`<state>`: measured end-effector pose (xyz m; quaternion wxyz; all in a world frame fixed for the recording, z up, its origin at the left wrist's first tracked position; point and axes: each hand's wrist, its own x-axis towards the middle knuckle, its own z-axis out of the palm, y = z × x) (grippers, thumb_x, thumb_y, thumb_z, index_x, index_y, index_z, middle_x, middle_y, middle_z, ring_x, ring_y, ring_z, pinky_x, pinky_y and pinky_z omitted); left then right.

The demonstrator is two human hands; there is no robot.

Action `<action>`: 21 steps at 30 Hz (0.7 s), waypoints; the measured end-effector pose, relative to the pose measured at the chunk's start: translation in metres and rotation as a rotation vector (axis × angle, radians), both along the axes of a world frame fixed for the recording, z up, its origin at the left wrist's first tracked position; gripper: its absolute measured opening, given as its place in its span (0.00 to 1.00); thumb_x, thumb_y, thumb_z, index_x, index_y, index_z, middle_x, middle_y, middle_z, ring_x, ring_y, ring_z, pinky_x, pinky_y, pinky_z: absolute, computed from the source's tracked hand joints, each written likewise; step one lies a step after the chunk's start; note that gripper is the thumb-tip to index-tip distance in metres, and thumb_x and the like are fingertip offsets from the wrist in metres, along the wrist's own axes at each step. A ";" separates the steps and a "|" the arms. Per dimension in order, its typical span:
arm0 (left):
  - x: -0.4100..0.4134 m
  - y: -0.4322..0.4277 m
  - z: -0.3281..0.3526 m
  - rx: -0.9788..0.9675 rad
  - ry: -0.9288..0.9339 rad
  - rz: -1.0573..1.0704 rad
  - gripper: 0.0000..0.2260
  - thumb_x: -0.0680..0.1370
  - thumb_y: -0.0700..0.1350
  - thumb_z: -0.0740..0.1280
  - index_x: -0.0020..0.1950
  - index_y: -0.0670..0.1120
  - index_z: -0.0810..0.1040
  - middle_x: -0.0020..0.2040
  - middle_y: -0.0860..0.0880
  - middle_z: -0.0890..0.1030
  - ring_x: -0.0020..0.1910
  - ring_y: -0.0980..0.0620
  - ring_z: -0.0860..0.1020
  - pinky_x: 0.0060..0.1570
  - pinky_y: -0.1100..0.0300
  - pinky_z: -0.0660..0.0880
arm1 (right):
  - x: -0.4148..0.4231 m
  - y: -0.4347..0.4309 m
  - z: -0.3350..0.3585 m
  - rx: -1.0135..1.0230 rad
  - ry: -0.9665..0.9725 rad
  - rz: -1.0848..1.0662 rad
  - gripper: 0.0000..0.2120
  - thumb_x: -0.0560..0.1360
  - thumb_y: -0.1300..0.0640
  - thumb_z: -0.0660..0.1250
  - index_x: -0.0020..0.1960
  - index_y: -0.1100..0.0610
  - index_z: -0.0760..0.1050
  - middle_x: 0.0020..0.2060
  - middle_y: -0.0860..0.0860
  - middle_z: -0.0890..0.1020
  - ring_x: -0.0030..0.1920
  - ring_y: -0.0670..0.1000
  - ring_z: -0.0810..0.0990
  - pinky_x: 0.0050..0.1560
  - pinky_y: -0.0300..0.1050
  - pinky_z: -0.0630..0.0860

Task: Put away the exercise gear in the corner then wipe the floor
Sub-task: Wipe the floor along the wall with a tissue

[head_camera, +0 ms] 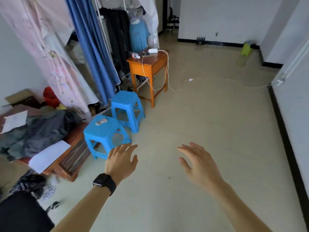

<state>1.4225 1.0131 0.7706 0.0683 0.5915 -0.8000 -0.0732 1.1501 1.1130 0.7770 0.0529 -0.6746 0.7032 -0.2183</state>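
Note:
Both my hands reach out over the pale floor (209, 131), empty. My left hand (122, 159), with a ring and a black watch on the wrist, has relaxed spread fingers just right of the nearer blue stool (105, 131). My right hand (199, 163) is also open, fingers loosely extended, holding nothing. I cannot pick out any exercise gear with certainty. A yellow-green object (245, 49) stands in the far right corner by the wall.
A second blue stool (127, 104) and an orange wooden table (148, 64) with white cables stand left of centre. Clothes and papers pile on a low bench (66, 158) at left. A white cable (225, 80) crosses the floor toward the right wall. Curtains and hanging garments fill the back left.

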 end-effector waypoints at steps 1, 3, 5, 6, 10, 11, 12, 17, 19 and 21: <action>0.013 -0.012 -0.001 0.005 -0.005 0.025 0.21 0.80 0.55 0.59 0.74 0.60 0.67 0.74 0.56 0.70 0.73 0.52 0.66 0.72 0.55 0.59 | 0.009 -0.015 -0.002 0.000 0.002 0.022 0.22 0.77 0.41 0.53 0.65 0.46 0.77 0.64 0.43 0.80 0.71 0.49 0.71 0.67 0.48 0.70; 0.040 -0.041 -0.006 0.019 -0.020 0.078 0.21 0.80 0.55 0.59 0.75 0.60 0.67 0.74 0.56 0.69 0.74 0.51 0.65 0.72 0.54 0.59 | 0.028 -0.053 -0.008 0.001 -0.006 0.066 0.21 0.78 0.42 0.55 0.65 0.46 0.77 0.63 0.43 0.80 0.70 0.50 0.72 0.66 0.48 0.70; 0.060 -0.071 -0.013 0.045 -0.017 0.133 0.21 0.81 0.55 0.58 0.75 0.60 0.66 0.75 0.56 0.68 0.74 0.51 0.65 0.73 0.53 0.58 | 0.041 -0.091 -0.016 0.017 -0.021 0.100 0.19 0.78 0.44 0.58 0.65 0.47 0.77 0.62 0.42 0.80 0.70 0.49 0.72 0.66 0.48 0.70; 0.065 -0.083 -0.016 0.054 -0.010 0.157 0.21 0.81 0.55 0.58 0.75 0.61 0.66 0.75 0.56 0.68 0.74 0.51 0.64 0.73 0.53 0.57 | 0.045 -0.108 -0.019 0.021 -0.023 0.120 0.19 0.78 0.45 0.59 0.65 0.47 0.78 0.62 0.42 0.80 0.70 0.49 0.72 0.66 0.48 0.70; 0.080 -0.148 -0.034 0.080 0.016 0.266 0.21 0.81 0.55 0.58 0.75 0.60 0.67 0.75 0.56 0.68 0.74 0.51 0.65 0.73 0.52 0.57 | 0.060 -0.195 -0.035 0.049 -0.015 0.227 0.20 0.77 0.44 0.57 0.64 0.48 0.78 0.62 0.43 0.81 0.69 0.50 0.74 0.66 0.49 0.71; 0.082 -0.159 -0.036 0.082 0.013 0.282 0.21 0.81 0.55 0.58 0.75 0.60 0.67 0.75 0.56 0.69 0.74 0.51 0.65 0.73 0.52 0.57 | 0.062 -0.212 -0.038 0.049 -0.007 0.256 0.21 0.77 0.43 0.56 0.64 0.48 0.78 0.62 0.43 0.81 0.69 0.50 0.73 0.66 0.49 0.71; 0.084 -0.173 -0.039 0.084 0.014 0.306 0.21 0.81 0.55 0.59 0.74 0.60 0.67 0.74 0.56 0.69 0.74 0.51 0.65 0.73 0.52 0.58 | 0.065 -0.235 -0.041 0.060 -0.002 0.284 0.21 0.77 0.43 0.55 0.64 0.48 0.78 0.62 0.43 0.81 0.70 0.50 0.73 0.67 0.49 0.70; 0.097 -0.245 -0.050 0.114 0.004 0.464 0.21 0.80 0.54 0.59 0.74 0.61 0.68 0.72 0.56 0.71 0.73 0.51 0.66 0.73 0.52 0.60 | 0.083 -0.358 -0.055 0.123 0.008 0.424 0.21 0.78 0.44 0.57 0.65 0.48 0.78 0.63 0.43 0.80 0.71 0.51 0.72 0.68 0.50 0.71; 0.110 -0.272 -0.055 0.130 0.015 0.527 0.21 0.79 0.54 0.60 0.73 0.60 0.69 0.72 0.57 0.72 0.72 0.51 0.67 0.72 0.51 0.61 | 0.096 -0.402 -0.059 0.151 0.016 0.490 0.20 0.77 0.45 0.58 0.65 0.49 0.78 0.62 0.44 0.81 0.70 0.52 0.72 0.67 0.50 0.71; 0.121 -0.294 -0.060 0.146 0.016 0.578 0.21 0.79 0.55 0.60 0.73 0.60 0.69 0.72 0.57 0.72 0.72 0.51 0.67 0.72 0.51 0.61 | 0.109 -0.439 -0.065 0.160 0.032 0.539 0.19 0.78 0.47 0.60 0.65 0.49 0.78 0.61 0.44 0.81 0.70 0.53 0.73 0.68 0.48 0.69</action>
